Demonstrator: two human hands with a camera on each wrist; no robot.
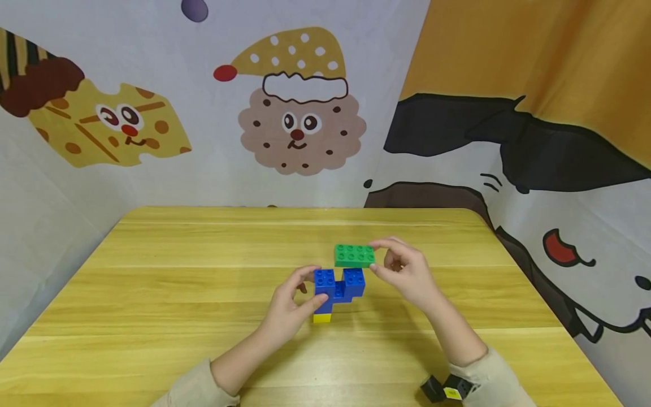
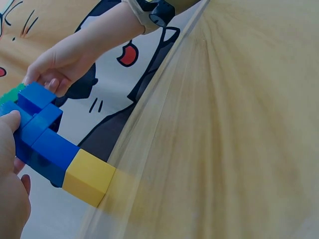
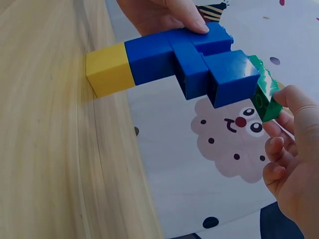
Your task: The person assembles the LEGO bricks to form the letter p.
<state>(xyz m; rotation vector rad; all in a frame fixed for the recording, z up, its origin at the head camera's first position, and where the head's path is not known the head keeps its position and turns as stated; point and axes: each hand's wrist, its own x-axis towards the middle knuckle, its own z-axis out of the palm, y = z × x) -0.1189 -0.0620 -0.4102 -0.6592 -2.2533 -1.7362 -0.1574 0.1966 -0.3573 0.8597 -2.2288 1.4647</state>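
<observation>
A stack of blue toy bricks (image 1: pixel 324 282) stands on the table on a yellow brick (image 1: pixel 322 318). One blue brick juts out to the right near its top. My left hand (image 1: pixel 290 305) grips the stack's left side between thumb and fingers. By its right end, my right hand (image 1: pixel 404 268) pinches a green eight-stud brick (image 1: pixel 354 256), studs up. In the right wrist view the green brick (image 3: pixel 266 92) sits right at the top of the jutting blue brick (image 3: pixel 233 77). The yellow brick (image 2: pixel 89 177) forms the foot of the stack in the left wrist view.
The wooden table (image 1: pixel 152 271) stretches around the stack, with a cartoon-printed cloth (image 1: pixel 213 158) behind its far edge. A dark wrist camera (image 1: pixel 447 389) is strapped at the right sleeve (image 1: pixel 495 379).
</observation>
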